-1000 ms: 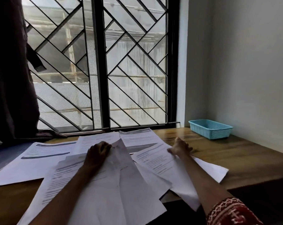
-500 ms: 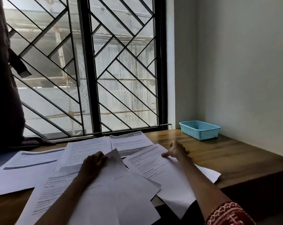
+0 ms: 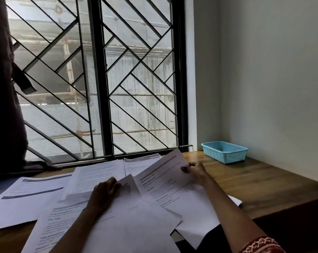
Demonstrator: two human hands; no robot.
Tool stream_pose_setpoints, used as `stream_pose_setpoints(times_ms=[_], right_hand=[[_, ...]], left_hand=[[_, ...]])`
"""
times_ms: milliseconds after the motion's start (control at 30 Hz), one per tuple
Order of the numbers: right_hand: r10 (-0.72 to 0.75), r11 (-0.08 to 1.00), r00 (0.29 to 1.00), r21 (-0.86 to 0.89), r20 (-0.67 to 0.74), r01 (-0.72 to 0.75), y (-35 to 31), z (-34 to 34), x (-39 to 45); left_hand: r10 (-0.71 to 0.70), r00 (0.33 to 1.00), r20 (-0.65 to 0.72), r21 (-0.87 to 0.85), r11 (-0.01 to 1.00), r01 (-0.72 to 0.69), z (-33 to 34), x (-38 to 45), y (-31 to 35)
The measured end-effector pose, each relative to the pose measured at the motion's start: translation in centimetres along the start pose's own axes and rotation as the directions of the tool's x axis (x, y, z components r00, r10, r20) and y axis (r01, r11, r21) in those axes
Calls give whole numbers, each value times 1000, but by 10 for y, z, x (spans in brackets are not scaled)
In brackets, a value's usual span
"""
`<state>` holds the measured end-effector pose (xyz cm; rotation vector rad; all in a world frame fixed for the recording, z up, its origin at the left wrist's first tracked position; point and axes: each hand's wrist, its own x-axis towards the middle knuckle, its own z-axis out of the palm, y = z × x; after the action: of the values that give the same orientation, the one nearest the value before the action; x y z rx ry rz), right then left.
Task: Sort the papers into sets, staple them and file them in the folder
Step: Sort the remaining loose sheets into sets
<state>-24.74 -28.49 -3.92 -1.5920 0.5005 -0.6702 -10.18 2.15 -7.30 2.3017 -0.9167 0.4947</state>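
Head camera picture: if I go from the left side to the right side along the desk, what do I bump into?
Curtain → blue-banded page → left hand pressing on the pile → lifted page → right hand pinching its edge → blue basket → wall.

— What is met beyond the right hand's fingers (image 3: 186, 168)?
— Bare counter (image 3: 255, 181) is seen there, up to a blue basket (image 3: 224, 151) set by the wall (image 3: 273, 79).
— And ahead of the left hand's fingers (image 3: 111, 181)?
— Overlapping papers (image 3: 98, 172) are spread, and passage is closed off by the window grille (image 3: 103, 88); a curtain (image 3: 3, 106) hangs far left.
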Motion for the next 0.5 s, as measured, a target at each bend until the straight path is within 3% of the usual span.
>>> stream_pose_setpoints(times_ms=[133,367,500], right_hand=[[8,999,999,38,33,-9,0,1,1],[-17,999,999,34,-44,19,-1,6,-7],[1,1000,999,-18,-51,-2,2,6,-3]], left_hand=[[-8,1000,-10,-15,1000,8,-1,-2,0],[-13,1000,-20,-13,1000,12,0,-1,2],[-46,998,-35,-106,994,42,1,1,-1]])
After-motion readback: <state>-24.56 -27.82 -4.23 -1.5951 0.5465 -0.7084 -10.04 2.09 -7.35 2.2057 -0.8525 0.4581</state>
